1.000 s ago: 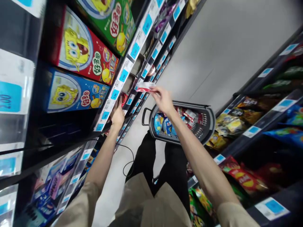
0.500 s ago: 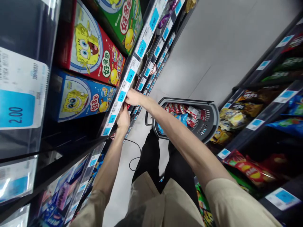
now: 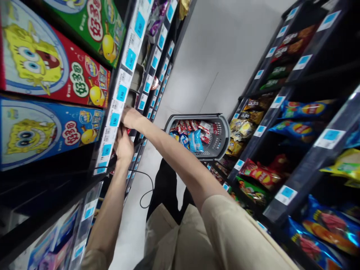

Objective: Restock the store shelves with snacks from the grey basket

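Note:
My right hand (image 3: 132, 118) reaches in below the price-tagged shelf edge (image 3: 114, 119), its fingers curled and mostly hidden behind that edge. Just beneath it, my left hand (image 3: 123, 147) is turned inward with bent fingers, close to the right one. A small patch of a shiny red thing (image 3: 128, 131) shows between the two hands; its kind cannot be made out. Above the edge stand a red snack box (image 3: 75, 71), a blue snack box (image 3: 70, 129) and a green snack box (image 3: 97, 28), each with a cartoon figure.
A grey shopping basket (image 3: 225, 138) on the floor holds red packets and blue packets (image 3: 195, 140). A thin black cable (image 3: 146, 191) loops near my legs. On the right, another shelf (image 3: 260, 129) carries bagged snacks, including a red bag (image 3: 260, 173).
The view has shifted rightward, so the shelf and basket appear farther left. Both hands stay close together at the shelf edge, and more of the basket's contents shows.

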### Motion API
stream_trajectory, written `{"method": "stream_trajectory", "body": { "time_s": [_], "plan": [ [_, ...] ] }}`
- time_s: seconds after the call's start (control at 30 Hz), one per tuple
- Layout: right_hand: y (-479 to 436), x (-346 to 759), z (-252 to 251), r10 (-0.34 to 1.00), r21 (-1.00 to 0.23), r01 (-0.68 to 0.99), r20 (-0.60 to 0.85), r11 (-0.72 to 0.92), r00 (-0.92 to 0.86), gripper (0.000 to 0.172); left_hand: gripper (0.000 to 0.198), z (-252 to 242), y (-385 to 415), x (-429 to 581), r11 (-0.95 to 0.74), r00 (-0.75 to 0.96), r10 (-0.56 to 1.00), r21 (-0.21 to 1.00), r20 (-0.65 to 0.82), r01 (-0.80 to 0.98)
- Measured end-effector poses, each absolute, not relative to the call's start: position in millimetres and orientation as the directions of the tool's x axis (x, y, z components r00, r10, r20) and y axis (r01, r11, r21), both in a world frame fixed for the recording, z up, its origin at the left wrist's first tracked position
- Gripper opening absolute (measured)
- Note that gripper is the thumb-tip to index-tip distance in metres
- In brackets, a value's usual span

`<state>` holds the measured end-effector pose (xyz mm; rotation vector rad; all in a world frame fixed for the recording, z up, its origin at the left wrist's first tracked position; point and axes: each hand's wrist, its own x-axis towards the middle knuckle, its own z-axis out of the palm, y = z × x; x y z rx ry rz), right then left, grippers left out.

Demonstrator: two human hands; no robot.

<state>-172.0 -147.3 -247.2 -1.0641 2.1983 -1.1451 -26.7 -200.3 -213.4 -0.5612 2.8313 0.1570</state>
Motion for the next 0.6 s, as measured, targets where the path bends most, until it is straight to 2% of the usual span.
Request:
{"method": "stream_trajectory", "body": {
  "time_s": [0.03, 0.13, 0.33, 0.47, 0.6],
  "plan": [
    [-144, -172, -242, -0.816, -0.785, -0.484, -0.048, 0.387, -0.576, 0.015, 0.055, -212, -200, -27, 0.920, -0.896, -0.358, 0.066, -0.264, -0.387],
    [-134, -172, -229, -0.843, -0.713, -0.549, -0.110, 0.436, -0.526, 0.019, 0.052, -206, -199, -30, 0.917, -0.902, -0.348, 0.107, -0.255, -0.384],
    [-116, -167, -228, -0.851, -0.747, -0.553, -0.033, 0.369, -0.524, 0.020, 0.055, -191, -183, -31, 0.881, -0.881, -0.417, 0.136, -0.225, -0.452],
    [-83, -152, -234, -0.746, -0.786, -0.479, 0.035, 0.391, -0.665, 0.031, 0.063, -185, -167, -28, 0.890, -0.896, -0.404, 0.146, -0.185, -0.432],
    [-6, -113, -260, -0.515, -0.856, -0.289, 0.032, 0.428, -0.857, 0.040, 0.076, -183, -140, -19, 0.909, -0.924, -0.354, 0.178, -0.142, -0.376]
  ]
}}
